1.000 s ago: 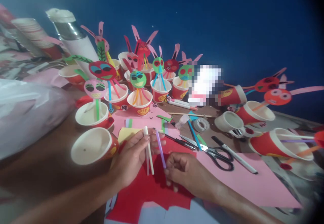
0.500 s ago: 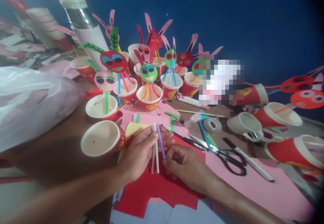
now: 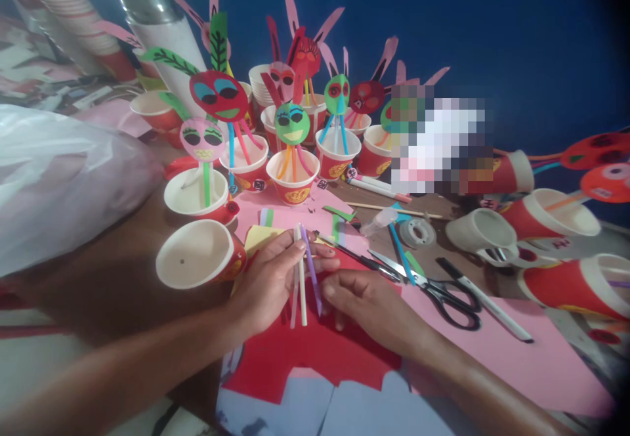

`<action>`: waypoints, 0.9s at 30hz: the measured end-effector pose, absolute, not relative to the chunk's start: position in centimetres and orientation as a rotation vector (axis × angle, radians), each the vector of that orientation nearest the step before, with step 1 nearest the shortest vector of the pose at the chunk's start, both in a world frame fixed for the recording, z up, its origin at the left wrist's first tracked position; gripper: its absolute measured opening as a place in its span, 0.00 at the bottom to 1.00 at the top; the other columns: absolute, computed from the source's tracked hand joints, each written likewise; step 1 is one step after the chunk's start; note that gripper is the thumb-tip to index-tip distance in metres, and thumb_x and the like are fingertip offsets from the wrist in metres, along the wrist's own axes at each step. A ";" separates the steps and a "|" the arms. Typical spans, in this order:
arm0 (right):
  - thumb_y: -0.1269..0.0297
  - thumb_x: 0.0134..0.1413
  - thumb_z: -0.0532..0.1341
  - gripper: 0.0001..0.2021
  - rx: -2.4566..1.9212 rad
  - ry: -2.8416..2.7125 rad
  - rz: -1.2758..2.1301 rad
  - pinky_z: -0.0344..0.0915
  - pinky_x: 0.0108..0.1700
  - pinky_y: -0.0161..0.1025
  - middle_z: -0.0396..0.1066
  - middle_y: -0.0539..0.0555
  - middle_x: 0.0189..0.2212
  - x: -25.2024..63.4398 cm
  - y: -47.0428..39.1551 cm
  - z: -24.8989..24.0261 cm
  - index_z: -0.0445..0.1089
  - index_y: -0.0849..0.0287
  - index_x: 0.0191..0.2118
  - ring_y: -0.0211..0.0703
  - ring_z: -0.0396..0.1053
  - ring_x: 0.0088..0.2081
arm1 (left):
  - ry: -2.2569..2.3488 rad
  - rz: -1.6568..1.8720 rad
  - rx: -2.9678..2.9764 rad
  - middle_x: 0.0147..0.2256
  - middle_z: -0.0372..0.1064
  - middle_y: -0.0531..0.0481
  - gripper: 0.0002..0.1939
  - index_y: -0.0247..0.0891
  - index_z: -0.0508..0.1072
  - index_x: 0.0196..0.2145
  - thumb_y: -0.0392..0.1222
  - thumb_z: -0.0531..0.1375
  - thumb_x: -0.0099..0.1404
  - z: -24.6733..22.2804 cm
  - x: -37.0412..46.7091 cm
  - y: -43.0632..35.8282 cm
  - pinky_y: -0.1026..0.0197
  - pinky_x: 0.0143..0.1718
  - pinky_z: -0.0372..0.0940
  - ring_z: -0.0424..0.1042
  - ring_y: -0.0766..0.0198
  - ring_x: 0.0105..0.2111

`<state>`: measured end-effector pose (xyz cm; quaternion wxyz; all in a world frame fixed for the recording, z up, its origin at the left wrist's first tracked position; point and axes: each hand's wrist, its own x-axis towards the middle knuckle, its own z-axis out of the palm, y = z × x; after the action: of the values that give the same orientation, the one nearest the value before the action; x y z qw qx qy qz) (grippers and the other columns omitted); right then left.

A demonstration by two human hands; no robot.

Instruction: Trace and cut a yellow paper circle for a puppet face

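Above a red paper sheet [image 3: 275,370], my left hand [image 3: 270,275] grips a small bundle of straws at their upper ends. A white straw [image 3: 302,291] and a purple straw [image 3: 313,272] hang from it, with a paler, translucent straw [image 3: 294,305] alongside. Their lower ends spread apart. Just right of the purple straw's lower end is my right hand [image 3: 357,295], its fingers loosely curled with nothing visible in them. Beyond the hands lie pink paper with striped edges [image 3: 275,218] and yellow paper [image 3: 260,238].
Black-handled scissors [image 3: 443,301], a marker [image 3: 487,301] and a tape roll [image 3: 417,234] lie right. Paper cups with straw-mounted paper faces [image 3: 293,183] stand behind; a bare cup [image 3: 197,255] is left. A mug [image 3: 482,236] sits right, a plastic bag [image 3: 63,186] far left.
My right hand has drawn slightly away from the purple straw's lower end. My left hand keeps its hold on the straws. The whole view has shifted a little.
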<state>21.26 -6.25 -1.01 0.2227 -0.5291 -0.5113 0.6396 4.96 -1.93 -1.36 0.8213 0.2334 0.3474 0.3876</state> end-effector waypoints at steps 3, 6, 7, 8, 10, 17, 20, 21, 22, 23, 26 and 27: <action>0.58 0.55 0.57 0.12 -1.511 -1.499 1.704 0.57 0.25 0.30 0.65 0.47 0.20 20.7 -6.7 -0.9 0.66 0.60 0.26 0.33 0.62 0.22 | 0.737 0.824 0.512 0.33 0.75 0.49 0.03 0.36 0.68 0.35 0.34 0.54 0.64 -1.3 5.0 -1.9 0.61 0.41 0.67 0.75 0.60 0.38; 0.61 0.57 0.55 0.12 -1.557 -1.785 1.410 0.56 0.25 0.31 0.66 0.47 0.19 20.3 -7.3 -1.1 0.66 0.59 0.25 0.34 0.61 0.22 | 0.749 0.816 0.502 0.32 0.75 0.50 0.03 0.36 0.68 0.34 0.34 0.54 0.64 -1.3 5.1 -1.9 0.63 0.39 0.67 0.76 0.61 0.35; 0.63 0.58 0.54 0.13 -1.550 -1.925 1.221 0.56 0.25 0.32 0.66 0.48 0.19 20.2 -7.5 -1.3 0.66 0.59 0.24 0.34 0.62 0.22 | 0.755 0.811 0.495 0.31 0.74 0.50 0.04 0.36 0.68 0.34 0.34 0.54 0.64 -1.3 5.2 -1.9 0.63 0.37 0.67 0.76 0.62 0.34; 0.65 0.59 0.53 0.14 -1.515 -2.069 0.995 0.55 0.26 0.33 0.66 0.49 0.19 20.2 -7.7 -1.5 0.66 0.59 0.24 0.35 0.62 0.22 | 0.759 0.804 0.492 0.30 0.74 0.49 0.04 0.35 0.69 0.33 0.34 0.54 0.64 -1.3 5.2 -1.9 0.64 0.36 0.67 0.76 0.62 0.33; 0.69 0.60 0.49 0.15 -1.376 -2.317 0.551 0.55 0.27 0.36 0.66 0.51 0.19 20.2 -7.9 -1.8 0.65 0.60 0.23 0.37 0.62 0.21 | 0.767 0.783 0.500 0.29 0.74 0.48 0.06 0.33 0.69 0.32 0.33 0.53 0.64 -1.3 5.3 -2.0 0.65 0.33 0.67 0.76 0.63 0.30; 0.78 0.57 0.46 0.15 -1.075 -2.601 0.133 0.55 0.28 0.39 0.67 0.52 0.21 20.6 -7.9 -2.2 0.67 0.61 0.28 0.41 0.62 0.23 | 0.808 0.707 0.520 0.31 0.74 0.45 0.05 0.33 0.69 0.31 0.33 0.54 0.63 -1.3 5.3 -2.5 0.66 0.32 0.65 0.75 0.62 0.31; 0.74 0.59 0.48 0.15 -1.142 -2.525 0.223 0.54 0.28 0.38 0.66 0.50 0.20 20.5 -7.9 -2.5 0.65 0.59 0.25 0.39 0.62 0.23 | 0.793 0.713 0.544 0.31 0.73 0.45 0.04 0.33 0.69 0.30 0.36 0.56 0.62 -1.1 5.3 -2.4 0.64 0.32 0.65 0.75 0.61 0.31; 0.72 0.60 0.49 0.15 -1.171 -2.497 0.254 0.54 0.28 0.37 0.66 0.50 0.19 20.4 -8.0 -2.6 0.64 0.59 0.23 0.39 0.63 0.22 | 0.794 0.711 0.547 0.30 0.73 0.46 0.04 0.34 0.68 0.30 0.36 0.56 0.62 -1.0 5.3 -2.4 0.64 0.32 0.65 0.74 0.61 0.31; 0.69 0.61 0.49 0.16 -1.202 -2.471 0.280 0.54 0.28 0.37 0.66 0.50 0.18 20.3 -8.0 -2.6 0.64 0.59 0.22 0.38 0.63 0.22 | 0.796 0.709 0.555 0.29 0.73 0.46 0.04 0.34 0.68 0.30 0.37 0.57 0.62 -1.0 5.3 -2.4 0.64 0.32 0.65 0.74 0.61 0.31; 0.66 0.62 0.50 0.17 -1.227 -2.449 0.304 0.53 0.27 0.37 0.66 0.50 0.17 20.3 -8.0 -2.6 0.64 0.59 0.22 0.38 0.63 0.21 | 0.796 0.710 0.571 0.29 0.72 0.47 0.04 0.34 0.68 0.30 0.37 0.57 0.62 -0.9 5.3 -2.4 0.63 0.32 0.65 0.74 0.61 0.30; 0.59 0.62 0.49 0.20 -1.272 -2.386 0.390 0.52 0.26 0.36 0.67 0.51 0.16 20.4 -7.8 -2.0 0.65 0.60 0.21 0.37 0.63 0.19 | 0.780 0.723 0.641 0.29 0.71 0.48 0.05 0.35 0.67 0.32 0.40 0.56 0.62 -0.8 5.3 -2.4 0.62 0.32 0.65 0.73 0.62 0.29; 0.58 0.62 0.49 0.21 -1.275 -2.369 0.425 0.52 0.26 0.36 0.67 0.51 0.16 20.7 -7.6 -1.6 0.66 0.60 0.21 0.37 0.63 0.19 | 0.775 0.729 0.657 0.29 0.71 0.49 0.05 0.36 0.67 0.32 0.40 0.56 0.62 -0.8 5.2 -2.4 0.62 0.32 0.65 0.73 0.62 0.29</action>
<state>20.66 -7.65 -1.62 0.2075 -0.4578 -0.8509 0.1526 5.25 -2.40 -0.81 0.8106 0.3077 0.3629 0.3413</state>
